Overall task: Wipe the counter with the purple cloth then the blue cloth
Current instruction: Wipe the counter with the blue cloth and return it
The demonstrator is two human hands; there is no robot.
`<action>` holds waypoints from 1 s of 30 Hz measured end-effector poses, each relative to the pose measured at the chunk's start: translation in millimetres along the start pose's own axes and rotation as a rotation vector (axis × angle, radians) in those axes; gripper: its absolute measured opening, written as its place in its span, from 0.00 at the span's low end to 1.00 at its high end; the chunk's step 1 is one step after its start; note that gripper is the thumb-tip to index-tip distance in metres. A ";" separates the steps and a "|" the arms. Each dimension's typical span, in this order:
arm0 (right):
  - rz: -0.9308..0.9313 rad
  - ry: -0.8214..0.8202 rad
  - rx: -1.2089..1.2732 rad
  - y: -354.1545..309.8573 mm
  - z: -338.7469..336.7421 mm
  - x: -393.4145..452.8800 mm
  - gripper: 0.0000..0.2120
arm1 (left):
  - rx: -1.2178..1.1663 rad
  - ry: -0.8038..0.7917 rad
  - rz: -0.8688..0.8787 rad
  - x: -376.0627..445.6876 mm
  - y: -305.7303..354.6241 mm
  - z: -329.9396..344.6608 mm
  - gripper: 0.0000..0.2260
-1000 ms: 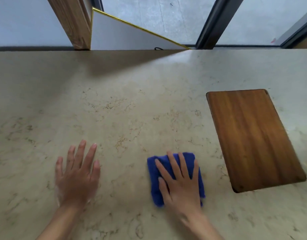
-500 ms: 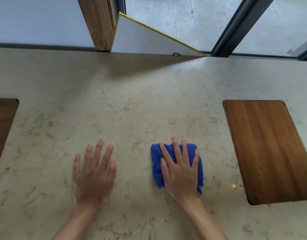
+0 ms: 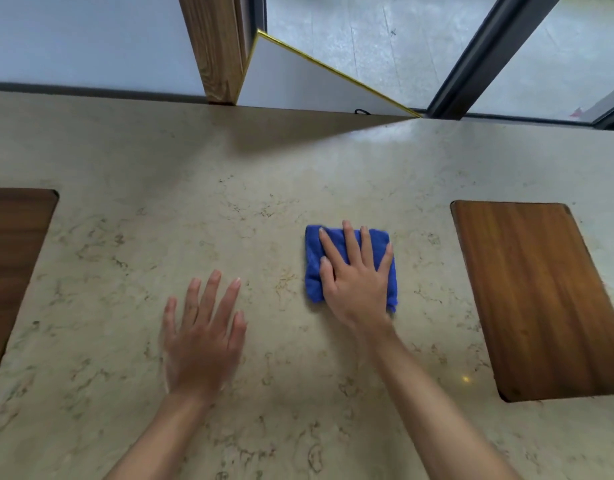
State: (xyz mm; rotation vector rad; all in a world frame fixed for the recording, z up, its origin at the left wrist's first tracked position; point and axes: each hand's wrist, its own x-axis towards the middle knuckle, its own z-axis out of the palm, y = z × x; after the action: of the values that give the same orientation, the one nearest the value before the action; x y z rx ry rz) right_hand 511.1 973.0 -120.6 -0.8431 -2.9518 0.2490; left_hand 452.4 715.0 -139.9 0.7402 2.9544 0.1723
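A folded blue cloth [image 3: 314, 258] lies flat on the beige marble counter [image 3: 229, 220], a little right of centre. My right hand [image 3: 357, 278] presses down on it, palm flat and fingers spread, covering most of the cloth. My left hand [image 3: 203, 334] rests flat on the bare counter to the left of the cloth, fingers apart, holding nothing. No purple cloth shows in the head view.
A wooden board [image 3: 541, 296] is set into the counter at the right, and another dark wooden panel [image 3: 11, 265] at the left edge. Behind the counter's far edge stand a wooden post [image 3: 215, 46] and a dark window frame [image 3: 478, 57].
My right hand has pushed the blue cloth away from me, toward the far side of the counter. The view has shifted, bringing the left wooden panel into sight. My left hand stays flat.
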 end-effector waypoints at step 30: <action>0.047 -0.215 0.235 2.9 -48.8 -103.7 0.23 | -0.113 -0.269 -0.067 -16.2 22.0 -61.9 0.23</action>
State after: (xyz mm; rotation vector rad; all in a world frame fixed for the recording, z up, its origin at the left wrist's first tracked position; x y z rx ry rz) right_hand 605.7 927.2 -74.6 -0.9047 -3.0124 0.7165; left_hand 469.7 721.2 -74.8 0.5967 2.6854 0.2137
